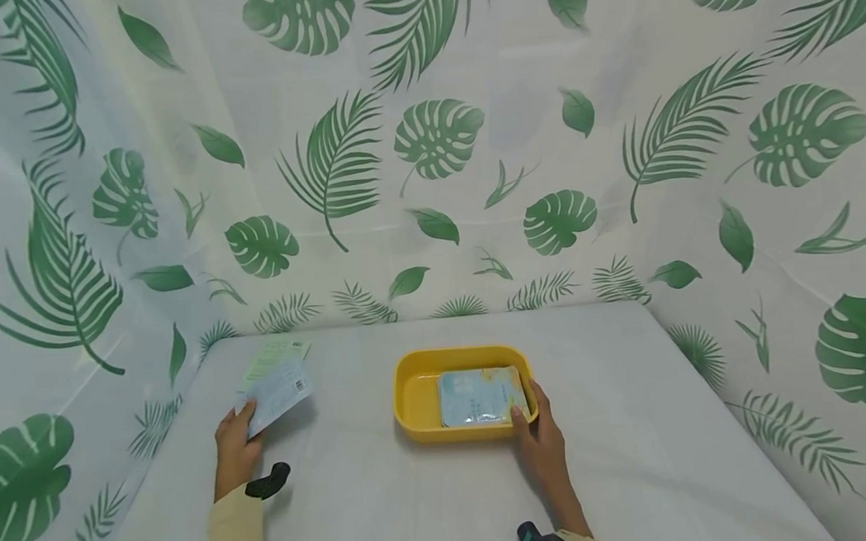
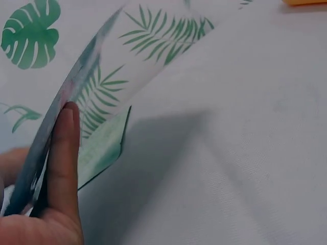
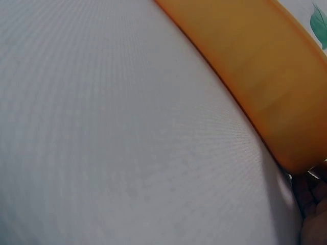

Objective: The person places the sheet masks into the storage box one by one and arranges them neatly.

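At the table's left side my left hand (image 1: 235, 444) pinches a flat, light blue packet (image 1: 280, 396) with a small barcode near its corner. Seen nearly edge-on in the left wrist view, this packet (image 2: 89, 64) is tilted up off the table. A pale green packet (image 1: 274, 353) lies behind and partly beneath it. My right hand (image 1: 544, 446) grips the right front corner of a yellow tray (image 1: 417, 400), thumb at the front rim and fingers along the outer side. Inside the tray, toward its right, lies a light blue packet (image 1: 481, 396) with yellow print.
A white cloth covers the table (image 1: 388, 505). Leaf-printed white curtains (image 1: 440, 262) rise along its back, left and right edges. The yellow tray stands at the middle of the table, to the right of the green packet.
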Tool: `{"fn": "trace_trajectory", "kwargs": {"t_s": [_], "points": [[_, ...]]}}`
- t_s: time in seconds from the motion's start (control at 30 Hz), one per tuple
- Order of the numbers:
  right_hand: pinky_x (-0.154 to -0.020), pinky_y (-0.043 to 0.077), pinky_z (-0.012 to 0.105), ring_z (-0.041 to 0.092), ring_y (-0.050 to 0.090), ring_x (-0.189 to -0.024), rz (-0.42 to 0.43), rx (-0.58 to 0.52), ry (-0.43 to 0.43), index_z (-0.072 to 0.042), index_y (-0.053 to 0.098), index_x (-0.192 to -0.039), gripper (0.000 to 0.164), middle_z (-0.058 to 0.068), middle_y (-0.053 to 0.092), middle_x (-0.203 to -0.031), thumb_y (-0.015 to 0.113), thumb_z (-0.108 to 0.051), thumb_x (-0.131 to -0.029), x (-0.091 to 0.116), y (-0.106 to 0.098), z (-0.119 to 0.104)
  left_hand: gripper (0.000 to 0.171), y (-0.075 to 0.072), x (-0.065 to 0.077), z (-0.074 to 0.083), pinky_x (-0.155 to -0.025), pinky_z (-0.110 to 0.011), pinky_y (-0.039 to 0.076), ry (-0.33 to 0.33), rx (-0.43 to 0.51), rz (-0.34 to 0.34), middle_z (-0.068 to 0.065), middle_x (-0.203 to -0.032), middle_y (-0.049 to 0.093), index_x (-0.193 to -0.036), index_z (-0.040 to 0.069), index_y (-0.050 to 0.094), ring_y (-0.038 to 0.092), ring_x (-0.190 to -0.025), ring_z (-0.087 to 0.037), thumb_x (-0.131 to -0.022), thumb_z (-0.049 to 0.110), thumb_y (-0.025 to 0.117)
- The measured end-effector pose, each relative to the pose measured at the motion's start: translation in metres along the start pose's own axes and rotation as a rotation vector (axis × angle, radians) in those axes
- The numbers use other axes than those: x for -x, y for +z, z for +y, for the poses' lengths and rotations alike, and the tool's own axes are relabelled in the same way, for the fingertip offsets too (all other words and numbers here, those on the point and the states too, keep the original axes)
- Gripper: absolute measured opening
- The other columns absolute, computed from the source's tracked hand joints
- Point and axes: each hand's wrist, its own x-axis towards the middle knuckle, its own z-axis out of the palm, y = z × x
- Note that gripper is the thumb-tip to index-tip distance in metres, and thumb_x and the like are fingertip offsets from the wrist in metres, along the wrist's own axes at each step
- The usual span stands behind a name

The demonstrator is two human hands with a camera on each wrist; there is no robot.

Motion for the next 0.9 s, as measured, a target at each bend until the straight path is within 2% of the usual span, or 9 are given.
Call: {"fn": "trace_trajectory", "kwargs": {"t_s": [0.07, 0.1, 0.2, 0.27, 0.37, 0.53, 0.63, 0.77, 0.9], "points": [[-0.115, 0.026, 0.055, 0.034, 0.028, -0.147, -0.004, -0.003, 0.004, -0.036, 0.021, -0.154, 0.063, 0.008, 0.028, -0.161, 0.049, -0.049, -0.099, 0.0, 0.0, -0.001, 0.068, 0.004, -0.001, 0.002, -0.092, -0.02, 0.048, -0.015, 0.076, -0.063, 0.001, -0.129, 0.052, -0.153, 0.01, 0.021, 0.055, -0.118, -0.008, -0.096, 0.008, 0.059], [-0.115, 0.026, 0.055, 0.034, 0.028, -0.147, -0.005, -0.005, 0.005, -0.036, 0.021, -0.154, 0.063, 0.008, 0.028, -0.161, 0.049, -0.049, -0.099, 0.0, 0.0, -0.001, 0.073, 0.008, -0.002, 0.003, -0.089, -0.019, 0.05, -0.08, 0.221, -0.035, 0.01, -0.126, 0.049, -0.153, 0.017, 0.018, 0.055, -0.112, -0.002, -0.095, 0.009, 0.061], [-0.115, 0.026, 0.055, 0.034, 0.028, -0.147, -0.008, -0.009, 0.007, -0.035, 0.021, -0.154, 0.063, 0.008, 0.028, -0.16, 0.049, -0.048, -0.099, 0.0, 0.0, -0.002, 0.081, 0.018, -0.001, 0.004, -0.09, -0.022, 0.051, -0.093, 0.198, -0.097, 0.009, -0.128, 0.046, -0.154, 0.02, 0.012, 0.058, -0.107, -0.003, -0.093, 0.003, 0.062], [-0.115, 0.026, 0.054, 0.033, 0.028, -0.147, -0.009, -0.009, 0.006, -0.035, 0.021, -0.154, 0.063, 0.008, 0.028, -0.16, 0.049, -0.048, -0.099, 0.0, 0.0, -0.002, 0.083, 0.026, -0.001, 0.002, -0.093, -0.023, 0.05, -0.083, 0.141, -0.125, 0.008, -0.13, 0.045, -0.155, 0.02, 0.01, 0.058, -0.108, -0.004, -0.093, 0.002, 0.062], [-0.116, 0.026, 0.054, 0.033, 0.028, -0.147, -0.007, -0.009, 0.004, -0.035, 0.021, -0.154, 0.063, 0.008, 0.028, -0.161, 0.049, -0.048, -0.099, 0.0, 0.0, -0.002, 0.086, 0.044, -0.001, -0.002, -0.093, -0.024, 0.051, -0.032, 0.046, -0.174, 0.006, -0.132, 0.043, -0.157, 0.021, 0.007, 0.059, -0.107, -0.005, -0.093, -0.001, 0.061], [-0.116, 0.025, 0.053, 0.033, 0.027, -0.148, -0.012, -0.018, 0.014, -0.037, 0.02, -0.154, 0.063, 0.007, 0.027, -0.161, 0.049, -0.049, -0.099, -0.001, 0.0, -0.002, 0.091, 0.083, 0.002, -0.012, -0.084, -0.027, 0.055, 0.098, -0.083, -0.259, -0.004, -0.145, 0.039, -0.157, 0.025, 0.009, 0.062, -0.101, -0.005, -0.09, -0.006, 0.061], [-0.116, 0.024, 0.055, 0.034, 0.026, -0.148, -0.016, -0.017, 0.027, -0.038, 0.019, -0.154, 0.064, 0.008, 0.027, -0.161, 0.049, -0.05, -0.099, -0.001, 0.001, -0.002, 0.078, 0.107, 0.008, -0.018, -0.082, -0.028, 0.056, 0.153, -0.154, -0.331, -0.012, -0.151, 0.035, -0.155, 0.021, 0.022, 0.062, -0.103, -0.009, -0.092, -0.004, 0.06], [-0.116, 0.024, 0.056, 0.035, 0.026, -0.147, -0.018, -0.008, 0.032, -0.038, 0.019, -0.154, 0.064, 0.009, 0.027, -0.161, 0.049, -0.05, -0.099, -0.001, 0.001, -0.002, 0.05, 0.137, 0.02, -0.026, -0.08, -0.027, 0.056, 0.189, -0.31, -0.401, -0.013, -0.148, 0.041, -0.144, 0.011, 0.046, 0.062, -0.104, -0.013, -0.096, 0.006, 0.058], [-0.116, 0.024, 0.056, 0.035, 0.027, -0.147, -0.017, -0.014, 0.023, -0.038, 0.02, -0.154, 0.063, 0.009, 0.027, -0.161, 0.049, -0.049, -0.099, -0.001, 0.0, -0.002, 0.041, 0.162, 0.032, -0.034, -0.085, -0.034, 0.056, 0.21, -0.47, -0.479, -0.012, -0.145, 0.048, -0.138, 0.011, 0.054, 0.063, -0.107, -0.021, -0.097, 0.009, 0.057]]}}
